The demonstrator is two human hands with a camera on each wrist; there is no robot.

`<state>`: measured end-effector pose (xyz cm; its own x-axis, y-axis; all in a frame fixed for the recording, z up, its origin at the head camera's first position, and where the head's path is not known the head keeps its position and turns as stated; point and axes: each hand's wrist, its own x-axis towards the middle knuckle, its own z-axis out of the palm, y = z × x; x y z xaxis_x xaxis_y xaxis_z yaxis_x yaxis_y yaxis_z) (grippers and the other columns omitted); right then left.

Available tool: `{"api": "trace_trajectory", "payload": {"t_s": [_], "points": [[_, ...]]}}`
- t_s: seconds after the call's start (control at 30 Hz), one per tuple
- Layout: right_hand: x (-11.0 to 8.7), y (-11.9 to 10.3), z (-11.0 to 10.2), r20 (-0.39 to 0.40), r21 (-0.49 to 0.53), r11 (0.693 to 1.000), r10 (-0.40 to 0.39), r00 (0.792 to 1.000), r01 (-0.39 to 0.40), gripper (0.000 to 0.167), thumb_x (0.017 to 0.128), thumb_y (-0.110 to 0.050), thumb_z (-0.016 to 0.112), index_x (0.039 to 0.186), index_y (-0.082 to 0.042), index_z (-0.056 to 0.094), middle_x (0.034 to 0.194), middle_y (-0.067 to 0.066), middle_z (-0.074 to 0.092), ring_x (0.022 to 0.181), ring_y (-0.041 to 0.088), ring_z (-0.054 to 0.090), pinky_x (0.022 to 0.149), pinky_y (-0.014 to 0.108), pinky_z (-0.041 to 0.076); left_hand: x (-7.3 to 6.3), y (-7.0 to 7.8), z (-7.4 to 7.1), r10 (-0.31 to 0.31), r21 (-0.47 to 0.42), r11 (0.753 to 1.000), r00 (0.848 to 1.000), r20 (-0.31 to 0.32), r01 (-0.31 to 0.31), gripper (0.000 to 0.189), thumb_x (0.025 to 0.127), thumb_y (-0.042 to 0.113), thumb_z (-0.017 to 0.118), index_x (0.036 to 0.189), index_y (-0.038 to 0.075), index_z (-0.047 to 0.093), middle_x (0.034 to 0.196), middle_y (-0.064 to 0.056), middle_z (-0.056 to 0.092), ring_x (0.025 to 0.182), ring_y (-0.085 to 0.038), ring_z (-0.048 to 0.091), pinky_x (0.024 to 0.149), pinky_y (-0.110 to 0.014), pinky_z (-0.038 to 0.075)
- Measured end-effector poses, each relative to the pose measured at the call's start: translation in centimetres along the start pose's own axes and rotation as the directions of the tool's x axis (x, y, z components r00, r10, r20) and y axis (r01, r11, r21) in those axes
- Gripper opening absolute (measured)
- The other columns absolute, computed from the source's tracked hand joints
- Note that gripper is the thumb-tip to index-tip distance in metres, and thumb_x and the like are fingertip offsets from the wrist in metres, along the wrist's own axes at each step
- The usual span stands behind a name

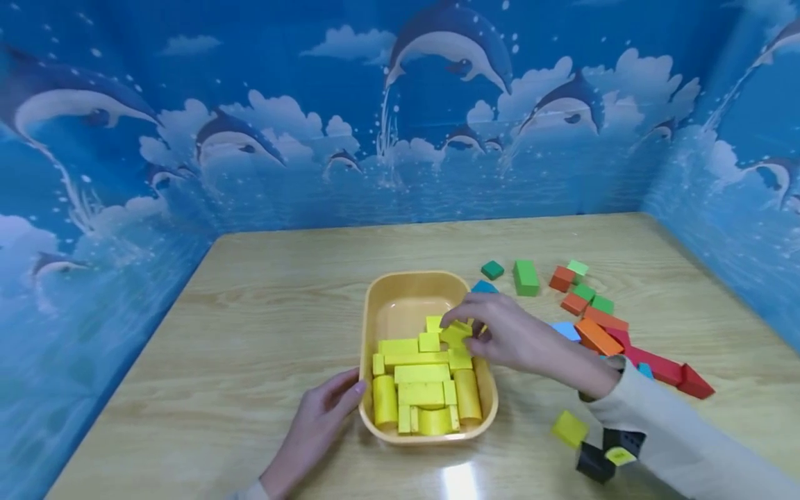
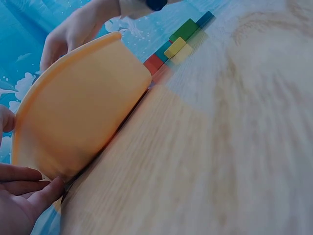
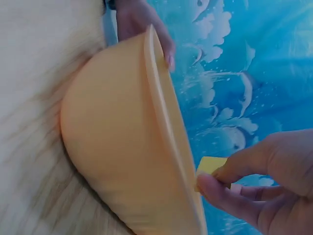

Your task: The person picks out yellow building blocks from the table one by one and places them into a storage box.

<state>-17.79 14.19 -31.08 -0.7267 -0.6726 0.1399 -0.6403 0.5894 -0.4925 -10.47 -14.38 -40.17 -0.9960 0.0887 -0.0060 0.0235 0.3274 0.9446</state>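
A light orange plastic basin (image 1: 400, 312) stands on the table, packed with yellow wooden blocks (image 1: 421, 373) in its near and middle parts; its far end shows bare floor. Over the right rim reaches my right hand (image 1: 509, 333), pinching a yellow block (image 3: 211, 164) between thumb and fingertips. That block is just inside the rim, close above other yellow pieces. My left hand (image 1: 321, 413) holds the basin's left side, thumb at the rim. The left wrist view shows its fingers (image 2: 22, 188) low against the outer wall, near the base.
Right of the basin lie loose blocks: a green one (image 1: 526, 278), a dark green one (image 1: 492, 269), orange ones (image 1: 598, 336) and red ones (image 1: 694, 382). A yellow block (image 1: 570, 428) lies near the right forearm. A dolphin-print backdrop (image 1: 400, 173) surrounds the table.
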Motion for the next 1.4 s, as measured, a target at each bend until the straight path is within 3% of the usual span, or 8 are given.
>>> {"api": "trace_trajectory", "payload": {"t_s": [0.13, 0.27, 0.4, 0.73, 0.97, 1.2, 1.4], "points": [[1.5, 0.7, 0.9, 0.032, 0.022, 0.998, 0.059, 0.998, -0.059, 0.031, 0.084, 0.002, 0.072, 0.114, 0.001, 0.067, 0.089, 0.006, 0.065, 0.064, 0.004, 0.06, 0.057, 0.016, 0.053, 0.0, -0.1, 0.1, 0.01, -0.004, 1.0, 1.0, 0.008, -0.01, 0.047, 0.096, 0.035, 0.059, 0.128, 0.001, 0.058, 0.13, -0.017, 0.059, 0.122, -0.029, 0.055, 0.103, -0.043, 0.045], [2.3, 0.7, 1.5, 0.051, -0.048, 0.993, 0.111, 0.993, -0.109, 0.032, 0.084, -0.01, 0.075, 0.112, 0.003, 0.067, 0.064, -0.004, 0.054, 0.052, 0.003, 0.048, 0.049, 0.018, 0.046, 0.1, -0.1, 0.0, 0.013, 0.001, 1.0, 1.0, 0.009, -0.013, 0.048, 0.096, 0.036, 0.058, 0.129, 0.001, 0.058, 0.131, -0.017, 0.059, 0.122, -0.03, 0.055, 0.102, -0.044, 0.045], [3.0, 0.1, 1.8, 0.095, -0.129, 0.981, 0.159, 0.983, -0.146, 0.026, 0.084, -0.017, 0.076, 0.102, 0.0, 0.07, 0.056, -0.004, 0.047, 0.047, 0.006, 0.041, 0.045, 0.019, 0.039, 0.1, -0.2, 0.0, 0.011, -0.003, 1.0, 1.0, 0.006, -0.011, 0.048, 0.096, 0.037, 0.058, 0.129, 0.002, 0.058, 0.131, -0.017, 0.059, 0.122, -0.03, 0.055, 0.103, -0.044, 0.045], [3.8, -0.6, 1.8, 0.109, -0.222, 0.954, 0.232, 0.967, -0.203, 0.024, 0.082, -0.02, 0.079, 0.094, -0.001, 0.071, 0.067, 0.0, 0.061, 0.051, 0.006, 0.051, 0.049, 0.017, 0.047, 0.2, -0.1, 0.0, 0.014, 0.004, 1.0, 1.0, 0.006, -0.014, 0.048, 0.096, 0.037, 0.058, 0.129, 0.003, 0.058, 0.131, -0.016, 0.059, 0.122, -0.029, 0.055, 0.103, -0.044, 0.044], [4.1, -0.6, 1.9, 0.123, -0.229, 0.952, 0.234, 0.964, -0.202, 0.021, 0.082, -0.021, 0.078, 0.088, -0.003, 0.07, 0.061, -0.002, 0.054, 0.05, 0.008, 0.049, 0.048, 0.018, 0.045, 0.1, -0.2, 0.0, 0.014, 0.01, 1.0, 1.0, 0.004, -0.014, 0.047, 0.096, 0.037, 0.057, 0.129, 0.003, 0.059, 0.131, -0.016, 0.059, 0.122, -0.029, 0.055, 0.103, -0.044, 0.045], [4.2, -0.6, 2.2, 0.122, -0.286, 0.936, 0.246, 0.962, -0.204, 0.025, 0.082, -0.021, 0.079, 0.094, -0.002, 0.07, 0.072, 0.0, 0.06, 0.058, 0.007, 0.053, 0.054, 0.018, 0.05, 0.1, -0.1, -0.1, 0.012, 0.012, 1.0, 1.0, 0.005, -0.012, 0.047, 0.096, 0.038, 0.057, 0.129, 0.003, 0.059, 0.131, -0.016, 0.059, 0.122, -0.029, 0.055, 0.102, -0.045, 0.045], [4.4, -0.7, 1.8, 0.168, -0.291, 0.938, 0.243, 0.955, -0.187, 0.022, 0.083, -0.021, 0.077, 0.093, -0.002, 0.069, 0.071, -0.001, 0.059, 0.057, 0.008, 0.052, 0.053, 0.02, 0.049, 0.2, -0.1, 0.0, 0.016, 0.017, 1.0, 1.0, 0.004, -0.016, 0.047, 0.096, 0.037, 0.057, 0.128, 0.003, 0.059, 0.131, -0.016, 0.059, 0.122, -0.03, 0.055, 0.103, -0.046, 0.045]]}}
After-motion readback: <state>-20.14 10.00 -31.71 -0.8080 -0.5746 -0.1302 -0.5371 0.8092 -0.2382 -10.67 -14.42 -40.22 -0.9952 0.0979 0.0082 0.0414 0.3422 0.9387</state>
